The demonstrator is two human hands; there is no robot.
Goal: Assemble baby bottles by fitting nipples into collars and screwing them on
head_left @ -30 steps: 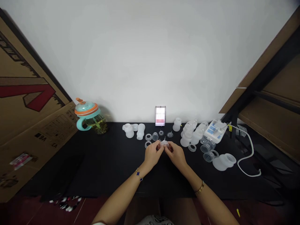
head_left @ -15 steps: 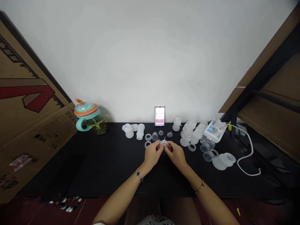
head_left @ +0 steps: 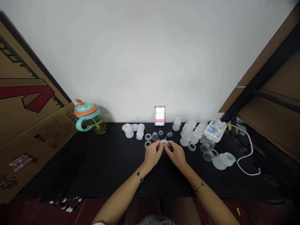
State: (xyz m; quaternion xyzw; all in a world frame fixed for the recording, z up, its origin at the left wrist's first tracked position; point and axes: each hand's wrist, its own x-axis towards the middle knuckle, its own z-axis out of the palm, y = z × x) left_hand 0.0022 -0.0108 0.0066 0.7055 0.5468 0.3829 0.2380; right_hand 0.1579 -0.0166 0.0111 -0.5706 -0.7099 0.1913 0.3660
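Between the fingertips of both hands is a white bottle collar ring (head_left: 164, 142), held just above the black table with a thin tip sticking up from it. My left hand (head_left: 152, 153) pinches its left side, and my right hand (head_left: 175, 153) pinches its right side. Left of my left hand lie two more collar rings (head_left: 148, 137) and a clear cap (head_left: 154, 136). Beyond my fingers are clear nipples (head_left: 170, 134) lying on the table. What lies under the held ring is hidden by my fingers.
Translucent bottles (head_left: 128, 130) stand at left centre; assembled bottles (head_left: 186, 137) cluster at right. Beside them are clear caps (head_left: 207, 155), a wide bottle (head_left: 222, 161) and a white power strip (head_left: 215, 129) with its cord. A teapot (head_left: 90, 120) stands far left; a phone (head_left: 160, 115) leans on the wall.
The held ring has tilted slightly between my fingers, and its thin tip leans a little further right. Both hands stay nearly in place.
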